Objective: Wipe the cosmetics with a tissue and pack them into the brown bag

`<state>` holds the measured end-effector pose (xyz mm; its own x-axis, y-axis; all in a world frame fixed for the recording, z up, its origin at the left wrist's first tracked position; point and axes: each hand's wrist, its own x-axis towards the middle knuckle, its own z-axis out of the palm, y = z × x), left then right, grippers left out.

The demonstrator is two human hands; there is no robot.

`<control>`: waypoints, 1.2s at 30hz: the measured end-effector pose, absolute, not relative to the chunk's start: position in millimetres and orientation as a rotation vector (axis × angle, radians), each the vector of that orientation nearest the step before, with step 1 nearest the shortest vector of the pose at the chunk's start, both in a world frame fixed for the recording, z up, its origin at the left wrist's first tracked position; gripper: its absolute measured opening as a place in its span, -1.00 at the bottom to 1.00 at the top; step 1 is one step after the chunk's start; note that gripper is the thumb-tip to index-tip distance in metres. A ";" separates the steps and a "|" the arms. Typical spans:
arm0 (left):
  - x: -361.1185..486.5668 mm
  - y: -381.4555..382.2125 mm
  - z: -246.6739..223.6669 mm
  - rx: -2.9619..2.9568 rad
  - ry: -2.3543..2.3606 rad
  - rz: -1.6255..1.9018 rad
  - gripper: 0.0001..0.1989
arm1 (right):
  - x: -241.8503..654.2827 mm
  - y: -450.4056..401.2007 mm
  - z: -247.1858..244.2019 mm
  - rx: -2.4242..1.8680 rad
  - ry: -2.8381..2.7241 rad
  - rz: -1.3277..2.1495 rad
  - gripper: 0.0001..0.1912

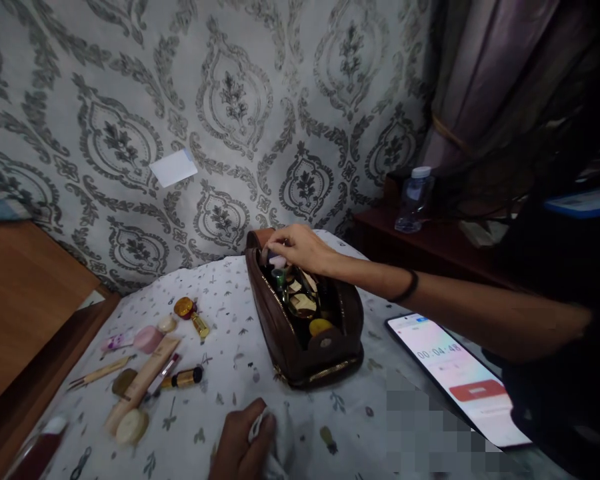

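Observation:
A brown zip bag (275, 340) stands open on the bed sheet, with cosmetics inside. My right hand (305, 248) reaches into its far end, fingertips pinched on a small pale item with a purplish top (277, 259); its kind is unclear. Below the fingers, the bag holds a green-topped item (279, 277), a round gold-rimmed compact (303, 305) and a yellow round item (321, 327). Near the front edge, my left hand (243, 440) is closed on a crumpled white cloth (275, 440), in front of the bag and apart from it.
Left of the bag lie a beige tube (153, 373), a pink round item (148, 339), an amber jar (184, 307), a black-capped gold bottle (183, 378) and brushes (100, 372). A phone (450, 373) showing a timer lies right. A water bottle (414, 203) stands behind.

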<state>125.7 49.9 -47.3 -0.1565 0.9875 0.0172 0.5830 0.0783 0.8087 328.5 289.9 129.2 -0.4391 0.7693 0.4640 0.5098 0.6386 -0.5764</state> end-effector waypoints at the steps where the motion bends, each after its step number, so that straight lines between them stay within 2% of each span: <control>1: 126.4 53.1 -41.9 1.589 1.733 0.916 -0.53 | 329.8 286.4 129.7 -0.986 -2.063 0.518 -0.77; 6: 129.5 67.1 -16.8 1.704 1.427 0.910 -0.60 | 331.0 254.4 128.4 -0.807 -1.950 0.708 -0.75; 12: 122.3 68.6 -3.0 1.687 1.432 1.042 -0.71 | 313.1 194.5 118.4 -0.602 -2.113 0.660 -0.74; 18: 93.5 68.8 4.9 1.725 1.436 1.031 -0.78 | 278.8 155.3 86.8 -0.456 -2.306 0.754 -0.71; 23: 53.3 63.2 11.5 1.978 1.721 0.968 -0.71 | 244.4 137.7 59.8 -0.524 -2.328 0.878 -0.71; 26: 24.3 59.1 15.8 2.053 1.960 0.897 -0.71 | 223.1 133.1 42.6 -0.566 -2.383 0.831 -0.74; 31: -24.8 53.7 23.3 1.924 2.370 0.801 -0.73 | 185.4 138.0 6.3 -0.599 -2.406 0.762 -0.78; 36: -62.1 50.1 27.7 1.702 2.658 0.595 -0.70 | 150.1 143.8 -22.2 -0.601 -2.341 0.685 -0.66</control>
